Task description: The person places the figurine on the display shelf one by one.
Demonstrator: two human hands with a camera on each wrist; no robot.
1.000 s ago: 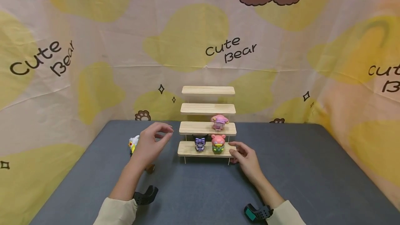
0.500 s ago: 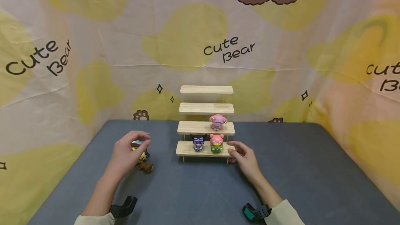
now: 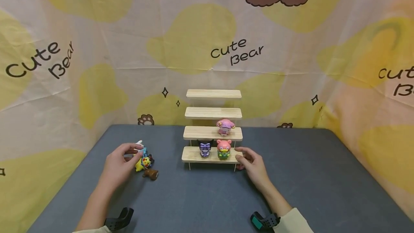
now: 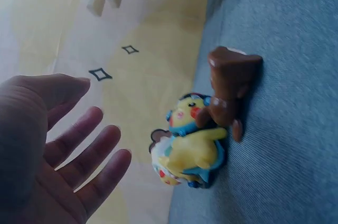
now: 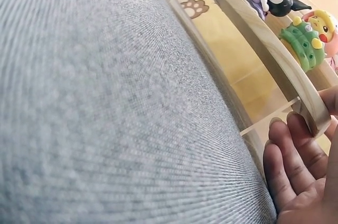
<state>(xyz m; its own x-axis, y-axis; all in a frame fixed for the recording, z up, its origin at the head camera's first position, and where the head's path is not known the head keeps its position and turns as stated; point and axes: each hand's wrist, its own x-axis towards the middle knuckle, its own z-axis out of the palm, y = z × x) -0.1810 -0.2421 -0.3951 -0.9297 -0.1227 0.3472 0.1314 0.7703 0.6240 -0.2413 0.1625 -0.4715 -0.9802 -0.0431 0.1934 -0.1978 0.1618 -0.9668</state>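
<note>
My left hand hovers beside a small cluster of toy figurines at the left, fingers loosely bent and holding nothing. In the left wrist view a yellow and blue figurine lies on its side against a brown figurine, apart from my fingertips. My right hand grips the right end of the lowest board of a wooden tiered display shelf, some fingers curled under it. A black and purple figurine and a pink and green figurine stand on that board. A pink and purple figurine stands one step higher.
The shelf's upper two boards rise behind. A blue-grey cloth covers the table, and a printed curtain hangs round its back and sides. Each wrist wears a black strap.
My left hand has moved left and down from beside the shelf to the loose figurines, now showing more of them. My right hand stays on the lowest board.
</note>
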